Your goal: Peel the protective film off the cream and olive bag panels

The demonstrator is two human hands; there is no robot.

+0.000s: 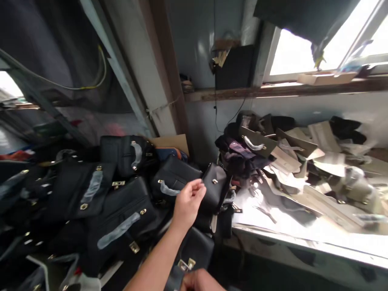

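My left hand (188, 202) is raised over a pile of black handbags, its thumb and fingers pinched together. Anything between those fingertips is too small to make out. Just beyond them sits a black handbag (214, 188) with a small gold clasp. At the bottom edge, my right hand (200, 281) is partly cut off, with its fingers curled in. It overlaps the lower part of another black handbag (197, 246) with a gold turn lock (186, 264). What the curled fingers grip is hidden.
More black handbags (127, 210) with plastic-wrapped handles fill the left side. On the right, a white-topped table (242, 214) carries beige and olive bag parts (287, 157) and a dark cloth heap (238, 153). A post (154, 64) and a windowed wall stand behind.
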